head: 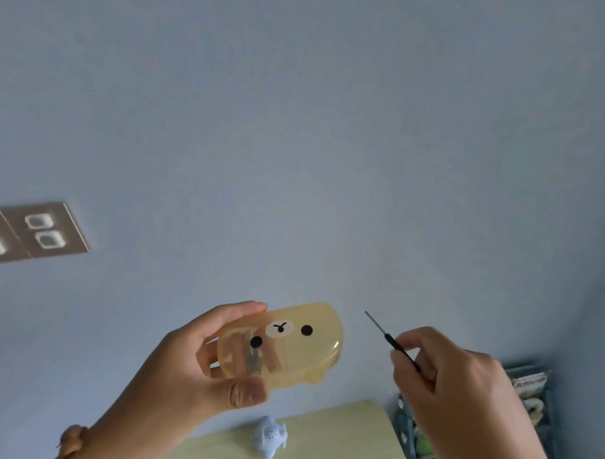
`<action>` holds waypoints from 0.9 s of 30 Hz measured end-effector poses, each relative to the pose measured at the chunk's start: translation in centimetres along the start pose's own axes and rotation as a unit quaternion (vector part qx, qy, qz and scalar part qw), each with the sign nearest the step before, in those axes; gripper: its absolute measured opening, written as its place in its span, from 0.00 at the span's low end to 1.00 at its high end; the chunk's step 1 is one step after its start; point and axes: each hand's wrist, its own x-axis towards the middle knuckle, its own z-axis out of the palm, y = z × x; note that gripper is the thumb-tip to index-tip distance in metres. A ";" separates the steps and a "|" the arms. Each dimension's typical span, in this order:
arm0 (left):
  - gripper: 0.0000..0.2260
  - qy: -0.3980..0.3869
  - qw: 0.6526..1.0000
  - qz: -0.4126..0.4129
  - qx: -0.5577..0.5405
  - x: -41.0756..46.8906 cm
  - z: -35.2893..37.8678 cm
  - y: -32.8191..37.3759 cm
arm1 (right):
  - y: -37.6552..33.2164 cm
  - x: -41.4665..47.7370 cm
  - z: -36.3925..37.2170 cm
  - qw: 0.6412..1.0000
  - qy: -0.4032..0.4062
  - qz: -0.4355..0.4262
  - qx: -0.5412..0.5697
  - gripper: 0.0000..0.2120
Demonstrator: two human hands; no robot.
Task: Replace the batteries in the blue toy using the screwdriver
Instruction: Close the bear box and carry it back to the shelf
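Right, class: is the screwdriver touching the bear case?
Apart. The head view shows bare wall between the tip of the screwdriver and the right edge of the case. The right hand pinches the screwdriver; the left hand grips the case.

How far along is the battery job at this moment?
Done: the right hand pinches the screwdriver. In hand: the left hand grips a yellow bear case. Left: the blue toy lies on the table, no hand on it, so opening it and changing batteries seemingly remain.
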 end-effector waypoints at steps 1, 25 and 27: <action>0.36 -0.004 1.000 0.007 -0.006 0.8 -0.3 3.5 | -1.2 0.8 -2.8 1.000 0.001 0.000 0.000 0.02; 0.38 -0.361 0.915 0.173 -0.046 7.0 26.9 36.1 | 3.9 -8.3 -41.9 0.924 0.225 0.270 -0.148 0.09; 0.40 -0.422 0.883 0.191 -0.074 6.0 33.0 38.4 | 5.7 -12.8 -45.6 0.884 0.279 0.326 -0.185 0.09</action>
